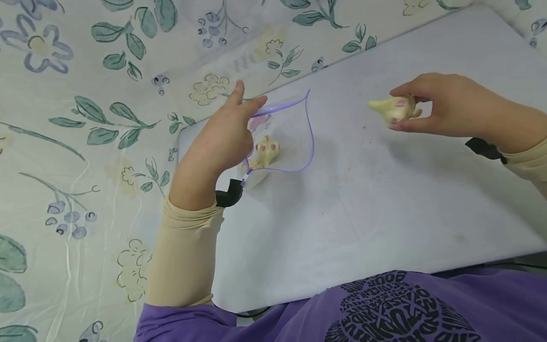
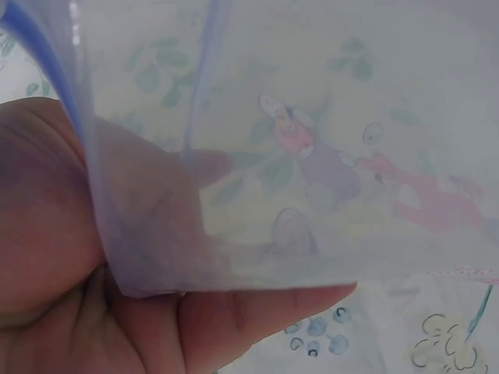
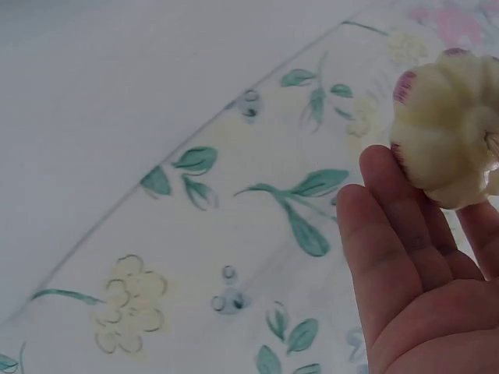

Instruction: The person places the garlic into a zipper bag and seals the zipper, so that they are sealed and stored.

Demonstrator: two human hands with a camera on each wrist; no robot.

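Note:
My left hand (image 1: 222,135) holds a clear zip bag (image 1: 311,137) by its side, and the bag's purple-edged mouth gapes toward the right. Inside sits a garlic bulb (image 1: 268,148) with reddish patches, and part of another pale bulb shows below it. In the left wrist view the frosted plastic of the bag (image 2: 257,257), printed with cartoon figures, covers part of the left hand (image 2: 132,234). Over the right side of the table, my right hand (image 1: 461,107) pinches a garlic bulb (image 1: 395,109) between thumb and fingers, its stem pointing left toward the bag.
A white tabletop (image 1: 363,213) lies under both hands, with small specks on it. Beyond its far edge spreads a floral plastic sheet (image 1: 149,57). A purple shirt (image 1: 299,318) borders the near edge. Black straps (image 1: 231,192) sit at the wrists.

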